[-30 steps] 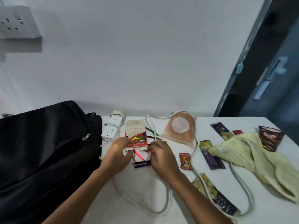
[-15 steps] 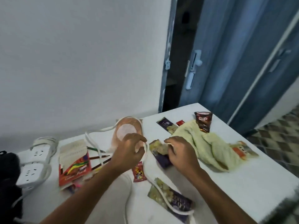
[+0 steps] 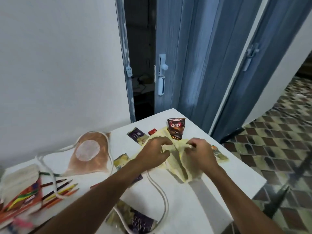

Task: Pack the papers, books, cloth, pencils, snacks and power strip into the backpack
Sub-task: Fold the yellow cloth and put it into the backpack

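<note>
Step in hand: the cloth. The yellow cloth (image 3: 179, 159) lies bunched near the table's (image 3: 194, 205) right edge, toward the far right corner. My left hand (image 3: 154, 152) rests on its left part with the fingers (image 3: 164, 142) curled into the fabric. My right hand (image 3: 200, 153) grasps a fold at the top, fingers pinching it. Both hands hold cloth; neither is released.

Next move, as I judge it: gather the loose fabric into one compact bundle, lift it off the table, and carry it toward the backpack, which is out of view. The dark snack packet (image 3: 176, 128) stands on the cloth's far edge and may tip when I lift. Another packet (image 3: 219, 154) touches the cloth's right side, partly hidden.

Legible writing: the dark packet reads "Siip". The purple packet (image 3: 137, 135) toward the far edge carries lettering too small to read. The pencils (image 3: 59, 191) and the white cord (image 3: 162, 200) remain unpacked toward the near left.
</note>
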A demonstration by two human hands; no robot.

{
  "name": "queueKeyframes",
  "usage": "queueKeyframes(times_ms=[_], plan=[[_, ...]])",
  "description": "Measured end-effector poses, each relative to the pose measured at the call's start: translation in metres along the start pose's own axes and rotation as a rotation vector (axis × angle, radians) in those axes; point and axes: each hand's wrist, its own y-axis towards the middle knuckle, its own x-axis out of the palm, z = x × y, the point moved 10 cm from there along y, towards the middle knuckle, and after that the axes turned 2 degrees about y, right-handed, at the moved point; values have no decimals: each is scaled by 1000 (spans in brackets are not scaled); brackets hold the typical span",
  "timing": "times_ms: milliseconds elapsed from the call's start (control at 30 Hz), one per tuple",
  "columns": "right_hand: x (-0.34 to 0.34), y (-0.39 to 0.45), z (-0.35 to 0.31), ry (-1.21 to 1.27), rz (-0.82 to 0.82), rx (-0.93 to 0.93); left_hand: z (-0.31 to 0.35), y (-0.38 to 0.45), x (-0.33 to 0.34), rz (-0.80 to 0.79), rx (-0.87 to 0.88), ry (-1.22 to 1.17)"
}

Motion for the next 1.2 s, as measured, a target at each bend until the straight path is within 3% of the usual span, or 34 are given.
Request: queueKeyframes(times_ms=[67,167,300,467,600,767,900,967,1033,1100,1200], plan=[[-25,5,-39,288,-4,-123,18,5,-12,18,18,-123],[-62,6,-110,491,-22,-331,51,10,-40,43,55,-393],[-108,13,-184,578,72,-535,77,8,-106,209,47,-569],[-148,14,-252,606,67,-700,96,-6,-174,188,39,-514],[-162,11,-299,702,1,-787,122,-11,-208,190,53,-633],[-144,33,-308,711,27,-656,141,-14,-252,367,10,-814],[-90,43,-252,737,-123,-400,129,-31,-282,451,6,-929],[-36,44,-207,757,-332,-168,118,-43,-289,473,-10,-988],[30,24,-175,902,-679,54,106,-55,-293,494,-41,-1038],[81,-5,-175,1122,-964,147,94,-65,-295,501,-79,-1092],[111,-26,-201,1332,-1070,181,80,-79,-301,537,-141,-1170]])
